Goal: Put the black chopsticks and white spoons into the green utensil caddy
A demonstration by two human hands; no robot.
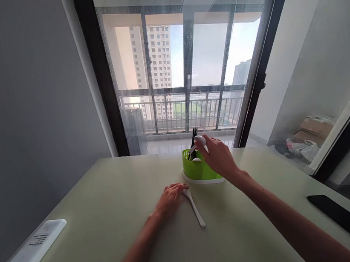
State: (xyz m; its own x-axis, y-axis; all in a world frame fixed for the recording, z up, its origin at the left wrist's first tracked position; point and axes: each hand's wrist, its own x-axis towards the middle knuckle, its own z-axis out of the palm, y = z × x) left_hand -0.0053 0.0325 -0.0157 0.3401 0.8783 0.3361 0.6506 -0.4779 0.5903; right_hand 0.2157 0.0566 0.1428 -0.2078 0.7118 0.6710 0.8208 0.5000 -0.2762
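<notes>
My right hand is closed on a white spoon, holding it over the green cutlery holder. Inside the holder stand black chopsticks, and a white rounded piece shows among them. A second white spoon lies on the table in front of the holder, its handle pointing toward me. Beside that spoon's bowl rests my left hand, fingers stretched out on the table, the tips at or touching the bowl. My right hand hides part of the holder's right side.
The pale table runs back to a glass sliding door. A white power strip lies at the left edge, a black flat object at the right. Bags and cardboard sit on the floor at right.
</notes>
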